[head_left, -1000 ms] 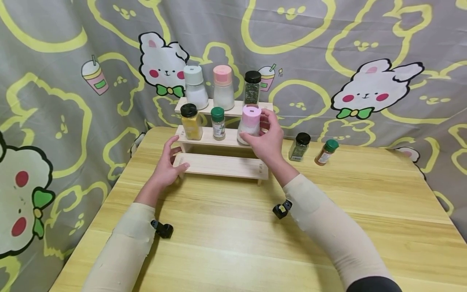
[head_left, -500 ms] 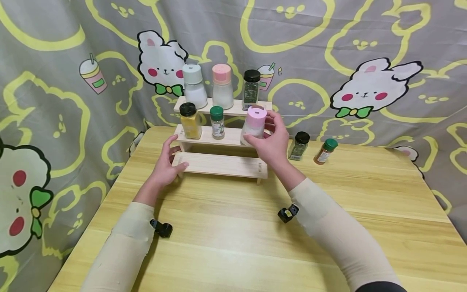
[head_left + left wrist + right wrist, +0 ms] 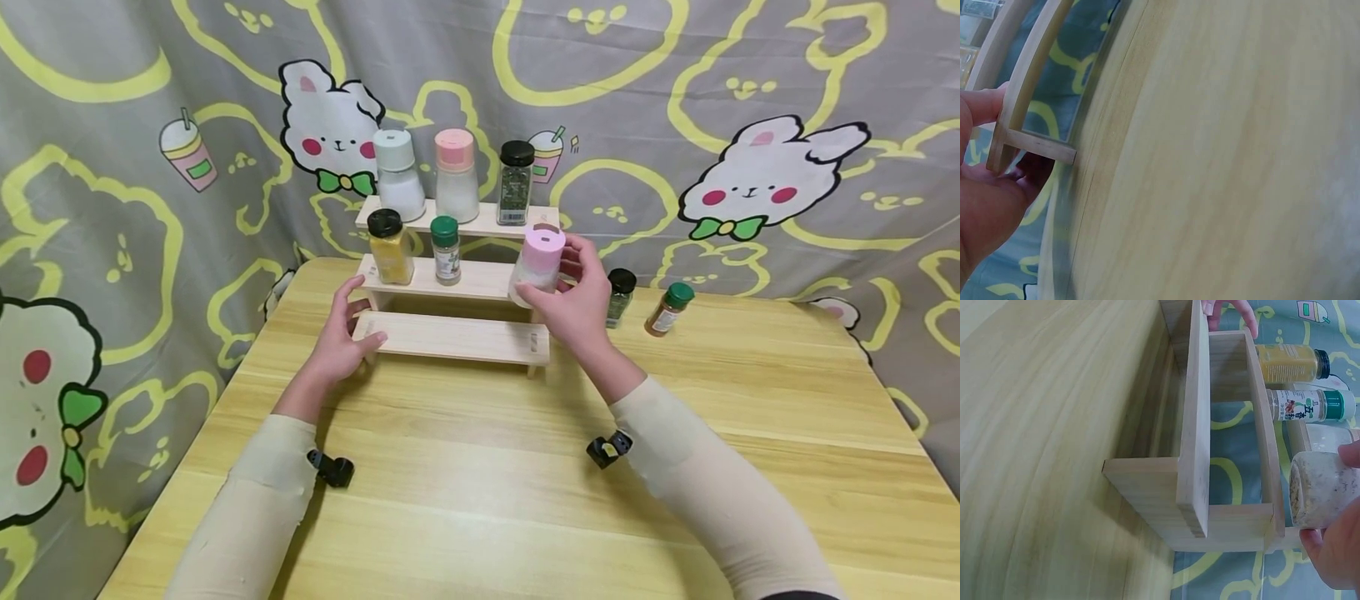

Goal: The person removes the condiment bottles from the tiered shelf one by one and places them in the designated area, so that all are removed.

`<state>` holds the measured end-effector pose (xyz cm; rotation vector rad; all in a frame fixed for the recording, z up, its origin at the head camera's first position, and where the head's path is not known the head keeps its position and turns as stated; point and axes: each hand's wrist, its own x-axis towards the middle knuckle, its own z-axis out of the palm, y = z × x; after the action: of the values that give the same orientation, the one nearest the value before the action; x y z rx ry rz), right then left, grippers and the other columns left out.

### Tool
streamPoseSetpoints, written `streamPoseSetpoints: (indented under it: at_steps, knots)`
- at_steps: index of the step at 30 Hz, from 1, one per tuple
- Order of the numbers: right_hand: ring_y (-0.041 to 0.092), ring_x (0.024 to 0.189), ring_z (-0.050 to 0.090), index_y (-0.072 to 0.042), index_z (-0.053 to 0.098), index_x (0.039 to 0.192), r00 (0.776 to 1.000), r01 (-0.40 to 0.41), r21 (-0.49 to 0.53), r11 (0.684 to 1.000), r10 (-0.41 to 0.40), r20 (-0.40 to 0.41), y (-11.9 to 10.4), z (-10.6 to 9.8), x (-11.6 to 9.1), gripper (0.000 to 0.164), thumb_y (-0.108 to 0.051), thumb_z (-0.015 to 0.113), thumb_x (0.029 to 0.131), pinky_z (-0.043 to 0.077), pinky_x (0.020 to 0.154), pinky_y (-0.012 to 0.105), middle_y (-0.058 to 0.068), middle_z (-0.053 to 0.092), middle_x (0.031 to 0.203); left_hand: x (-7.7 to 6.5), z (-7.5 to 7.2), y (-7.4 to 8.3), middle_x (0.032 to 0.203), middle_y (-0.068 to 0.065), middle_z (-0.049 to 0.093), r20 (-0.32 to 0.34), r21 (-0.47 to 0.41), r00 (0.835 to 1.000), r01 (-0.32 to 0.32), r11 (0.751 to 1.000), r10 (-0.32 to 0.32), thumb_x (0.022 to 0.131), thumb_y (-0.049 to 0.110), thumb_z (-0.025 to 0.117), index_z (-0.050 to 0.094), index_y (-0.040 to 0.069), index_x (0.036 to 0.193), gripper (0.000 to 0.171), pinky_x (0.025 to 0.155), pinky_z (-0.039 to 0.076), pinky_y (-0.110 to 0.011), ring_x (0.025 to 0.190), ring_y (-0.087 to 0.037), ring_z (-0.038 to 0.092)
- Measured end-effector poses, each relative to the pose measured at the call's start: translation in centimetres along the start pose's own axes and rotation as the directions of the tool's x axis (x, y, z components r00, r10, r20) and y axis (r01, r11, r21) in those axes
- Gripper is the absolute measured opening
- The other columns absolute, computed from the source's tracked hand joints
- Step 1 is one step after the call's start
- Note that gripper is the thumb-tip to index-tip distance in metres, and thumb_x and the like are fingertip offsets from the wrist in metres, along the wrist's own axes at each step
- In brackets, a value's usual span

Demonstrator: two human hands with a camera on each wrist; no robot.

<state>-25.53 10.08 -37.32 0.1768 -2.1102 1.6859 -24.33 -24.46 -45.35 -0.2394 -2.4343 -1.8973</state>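
Note:
My right hand [image 3: 579,302] grips a glass shaker with a lilac cap [image 3: 544,250] at the right end of the middle step of a three-step wooden rack [image 3: 457,337]. In the right wrist view a narrow gap shows between the base of this shaker [image 3: 1319,490] and the step's edge. My left hand [image 3: 337,343] holds the left end of the lowest step, its thumb on top. The left wrist view shows fingers and thumb around that wooden end [image 3: 1021,81]. A yellow-filled jar [image 3: 393,257] and a small green-capped spice bottle [image 3: 447,260] share the middle step.
On the top step stand a pale-blue-capped shaker [image 3: 401,190], a pink-capped shaker [image 3: 457,192] and a black-capped herb jar [image 3: 515,190]. Right of the rack, a black-capped jar [image 3: 619,300] and a green-capped reddish bottle [image 3: 664,318] stand on the table [image 3: 465,500]. A patterned curtain [image 3: 622,50] hangs behind.
My right hand has shifted the lilac-capped shaker rightward along the middle step, and now partly covers the black-capped jar on the table. The left hand stays on the rack.

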Motion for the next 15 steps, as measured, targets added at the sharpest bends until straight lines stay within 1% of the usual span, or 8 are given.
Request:
streamPoseSetpoints:
  at_steps: [10, 15]
  knots:
    - [0.02, 0.107, 0.055, -0.012, 0.056, 0.131, 1.0, -0.011, 0.004, 1.0, 0.011, -0.013, 0.5, -1.4, -0.6, 0.073, -0.011, 0.093, 0.068, 0.053, 0.088, 0.037, 0.005, 0.058, 0.119, 0.0, 0.0, -0.1, 0.148, -0.027, 0.036, 0.003, -0.009, 1.0, -0.001, 1.0, 0.002, 0.089, -0.014, 0.063, 0.015, 0.029, 0.158, 0.095, 0.102, 0.038, -0.054, 0.13, -0.044, 0.041]
    - [0.02, 0.108, 0.055, -0.011, 0.055, 0.132, 1.0, -0.007, 0.019, 1.0, 0.008, -0.019, 0.9, -1.9, -0.9, 0.073, -0.009, 0.093, 0.069, 0.053, 0.089, 0.039, 0.005, 0.057, 0.12, 0.1, 0.0, -0.1, 0.148, -0.027, 0.036, -0.001, -0.004, 1.0, 0.001, 1.0, -0.001, 0.089, -0.015, 0.063, 0.015, 0.029, 0.158, 0.094, 0.103, 0.037, -0.055, 0.131, -0.044, 0.04]
